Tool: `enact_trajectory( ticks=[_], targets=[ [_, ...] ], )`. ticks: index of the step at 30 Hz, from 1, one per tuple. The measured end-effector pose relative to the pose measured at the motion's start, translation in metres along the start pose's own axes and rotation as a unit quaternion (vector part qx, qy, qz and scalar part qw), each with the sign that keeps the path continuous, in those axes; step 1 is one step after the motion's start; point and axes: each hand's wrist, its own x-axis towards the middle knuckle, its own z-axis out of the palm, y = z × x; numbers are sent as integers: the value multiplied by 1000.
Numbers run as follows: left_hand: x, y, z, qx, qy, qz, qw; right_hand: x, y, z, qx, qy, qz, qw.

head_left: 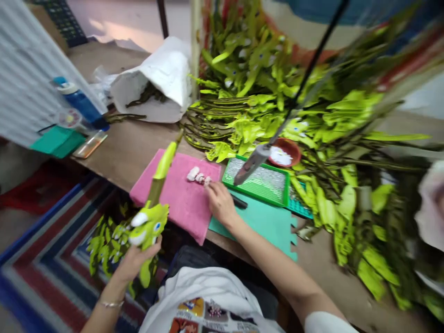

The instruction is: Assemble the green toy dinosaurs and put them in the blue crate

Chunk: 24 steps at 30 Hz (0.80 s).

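Note:
My left hand [137, 261] is shut around the stem of an artificial flower spray [147, 226], which has lime-green leaves, white tips and blue eye-like spots. Its long green leaf [164, 162] reaches over a pink foam pad [173, 203]. On that pad lies a short row of small white pieces [197, 176]. My right hand [220, 203] rests at the pad's edge, fingertips at the end of that row. Beside the hand lies a small black object [240, 201], partly hidden.
A green tray of silver glitter [258, 180] sits beside a teal foam mat [267, 231]. A grey tool [253, 164] on a black cord hangs above it, near a terracotta dish [284, 152]. Heaped green leaves [277, 111], a white bag [152, 88] and a blue bottle [81, 104] crowd the wooden table [114, 157].

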Motion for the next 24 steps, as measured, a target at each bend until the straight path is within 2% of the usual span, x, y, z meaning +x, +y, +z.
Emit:
enact_trajectory(
  ticks=[2, 4, 6, 8, 9, 10, 11, 12, 15, 18, 21, 24],
  targets=[
    [15, 20, 4, -82, -47, 18, 995, -14, 5, -17, 8, 38, -19, 999],
    [32, 45, 15, -151, -68, 54, 985, -26, 24, -34, 20, 107, -5, 994],
    [50, 68, 31, -173, -88, 74, 978, -30, 61, -49, 16, 182, 45, 982],
    [66, 85, 49, -165, -114, 75, 977, -25, 111, -64, -6, 226, 123, 966],
    [73, 91, 58, -163, -127, 72, 976, -18, 138, -70, -13, 219, 202, 955],
    [81, 95, 68, -169, -141, 66, 973, -11, 163, -75, -17, 184, 268, 946],
    [87, 99, 77, -182, -158, 57, 969, -2, 186, -79, -26, 124, 313, 941],
    [93, 101, 87, -202, -179, 44, 962, 6, 206, -81, -45, 61, 335, 939],
    [104, 105, 118, -291, -241, -1, 926, 29, 245, -80, -67, -18, 355, 932],
    [108, 105, 148, -372, -239, -18, 897, 45, 262, -71, -92, -63, 371, 922],
    [108, 103, 171, -410, -203, -18, 889, 55, 268, -60, -122, -100, 382, 911],
    [104, 99, 185, -417, -204, -37, 885, 60, 268, -54, -138, -130, 370, 909]
  ],
)
